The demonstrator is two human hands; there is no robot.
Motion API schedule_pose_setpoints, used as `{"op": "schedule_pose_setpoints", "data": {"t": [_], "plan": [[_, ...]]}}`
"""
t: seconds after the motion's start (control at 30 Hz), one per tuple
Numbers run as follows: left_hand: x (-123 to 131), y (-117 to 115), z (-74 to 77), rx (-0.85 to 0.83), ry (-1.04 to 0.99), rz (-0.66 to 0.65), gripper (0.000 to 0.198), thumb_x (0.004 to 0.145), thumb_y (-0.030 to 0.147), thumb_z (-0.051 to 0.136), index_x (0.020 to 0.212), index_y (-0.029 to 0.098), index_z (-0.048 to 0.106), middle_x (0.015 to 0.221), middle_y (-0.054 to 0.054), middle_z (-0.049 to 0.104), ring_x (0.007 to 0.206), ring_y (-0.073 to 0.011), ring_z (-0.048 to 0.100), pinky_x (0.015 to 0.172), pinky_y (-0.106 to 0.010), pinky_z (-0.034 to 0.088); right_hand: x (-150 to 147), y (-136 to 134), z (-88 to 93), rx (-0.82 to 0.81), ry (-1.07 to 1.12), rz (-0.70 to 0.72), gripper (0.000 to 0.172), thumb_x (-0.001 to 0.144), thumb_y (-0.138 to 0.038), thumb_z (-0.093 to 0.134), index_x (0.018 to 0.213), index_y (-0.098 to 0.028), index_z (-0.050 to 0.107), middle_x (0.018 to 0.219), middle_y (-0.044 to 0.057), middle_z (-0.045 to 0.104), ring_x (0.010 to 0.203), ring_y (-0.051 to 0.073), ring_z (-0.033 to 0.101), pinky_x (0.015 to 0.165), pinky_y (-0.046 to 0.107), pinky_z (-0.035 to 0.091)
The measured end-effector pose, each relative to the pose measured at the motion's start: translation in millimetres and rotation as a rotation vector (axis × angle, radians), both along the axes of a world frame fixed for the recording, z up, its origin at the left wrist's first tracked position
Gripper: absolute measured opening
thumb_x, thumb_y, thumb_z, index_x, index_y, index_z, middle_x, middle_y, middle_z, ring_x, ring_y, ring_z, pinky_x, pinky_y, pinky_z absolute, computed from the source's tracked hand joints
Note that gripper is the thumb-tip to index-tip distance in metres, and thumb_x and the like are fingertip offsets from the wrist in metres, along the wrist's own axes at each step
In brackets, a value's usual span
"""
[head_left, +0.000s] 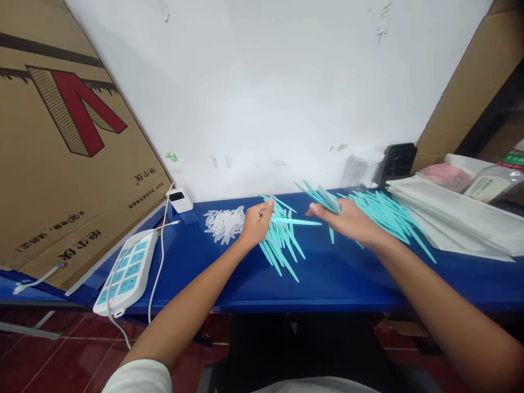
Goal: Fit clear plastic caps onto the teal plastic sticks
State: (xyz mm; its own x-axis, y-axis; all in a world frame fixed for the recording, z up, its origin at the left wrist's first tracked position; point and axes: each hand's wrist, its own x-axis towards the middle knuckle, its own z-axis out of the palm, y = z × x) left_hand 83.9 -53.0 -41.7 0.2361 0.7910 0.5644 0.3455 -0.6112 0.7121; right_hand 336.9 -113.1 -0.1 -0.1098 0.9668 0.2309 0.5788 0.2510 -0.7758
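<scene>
My left hand (257, 222) is closed, with one thin, tapered turquoise stick (301, 221) jutting out from it to the right. Under and beside this hand lies a loose pile of the same turquoise sticks (282, 245) on the blue table. To its left is a heap of small, translucent white pieces (224, 224). My right hand (347, 221) grips a bundle of turquoise sticks (317, 196), slightly blurred, whose tips point up and left. Just beyond that hand, a larger pile of turquoise sticks (385, 213) spreads over the table's right part.
On the left are a white power strip (126, 270), a small white device (180, 200) with cables and a large cardboard box (82, 136). White trays (458, 207), a clear jar (364, 169) and a bottle (491, 183) stand right. A white wall (262, 98) backs the blue table (327, 284).
</scene>
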Motion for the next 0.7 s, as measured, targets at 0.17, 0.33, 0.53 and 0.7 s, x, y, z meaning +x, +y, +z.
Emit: {"op": "schedule_pose_setpoints", "data": {"t": [0.17,0.33,0.53,0.7], "plan": [[1,-3,2.7,0.001,0.013,-0.007,0.053,0.104,0.057,0.036,0.068,0.021,0.026,0.065,0.003,0.022,0.061,-0.0118,0.024,0.059,-0.030,0.019,-16,0,-1.3,-0.087,0.000,0.186,0.053,0.080,-0.073,0.067,0.073,-0.020,0.070,0.058,-0.001,0.047,0.055,0.013,0.038,0.054,0.029,0.030],[-12,7,9.6,-0.044,0.013,-0.031,0.056,0.101,0.063,0.038,0.066,0.021,0.027,0.063,0.003,0.023,0.059,-0.0115,0.024,0.057,-0.029,0.019,-9,-4,-4.7,-0.105,-0.007,0.211,0.050,0.079,-0.071,0.070,0.074,-0.022,0.070,0.057,-0.002,0.048,0.054,0.013,0.038,0.052,0.029,0.030],[-28,24,8.5,-0.183,-0.089,-0.049,0.058,0.096,0.068,0.046,0.066,0.022,0.028,0.057,0.004,0.024,0.053,-0.0107,0.023,0.051,-0.028,0.017,13,-13,2.6,-0.104,-0.094,0.142,0.047,0.078,-0.069,0.071,0.080,-0.022,0.075,0.064,0.002,0.062,0.055,0.015,0.049,0.054,0.031,0.036],[-4,14,-9.3,-0.237,-0.050,-0.118,0.059,0.097,0.070,0.041,0.064,0.022,0.031,0.054,0.004,0.028,0.051,-0.0110,0.025,0.051,-0.028,0.019,14,-13,-1.5,-0.102,-0.062,0.175,0.045,0.078,-0.067,0.073,0.080,-0.023,0.075,0.069,0.003,0.067,0.062,0.018,0.056,0.059,0.032,0.041]]}}
